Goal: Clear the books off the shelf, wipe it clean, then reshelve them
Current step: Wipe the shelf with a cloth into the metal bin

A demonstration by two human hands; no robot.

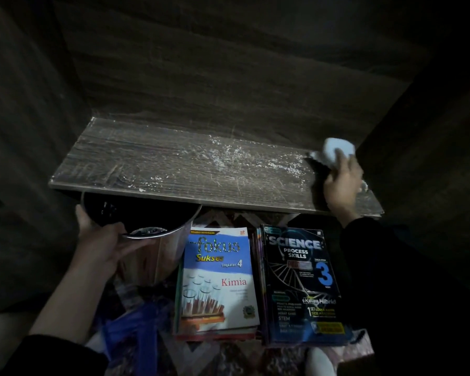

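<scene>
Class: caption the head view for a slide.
Right hand presses a cloth on the dusty shelf; left hand holds a bin below.

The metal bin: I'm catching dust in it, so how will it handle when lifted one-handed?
Probably light: the left hand holds the metal bin tilted by its rim alone. Its shiny wall looks smooth, so likely slippery. Round, it may roll if laid down.

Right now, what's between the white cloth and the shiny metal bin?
Head view: only white dust on the dark wooden shelf between white cloth and shiny metal bin.
</scene>
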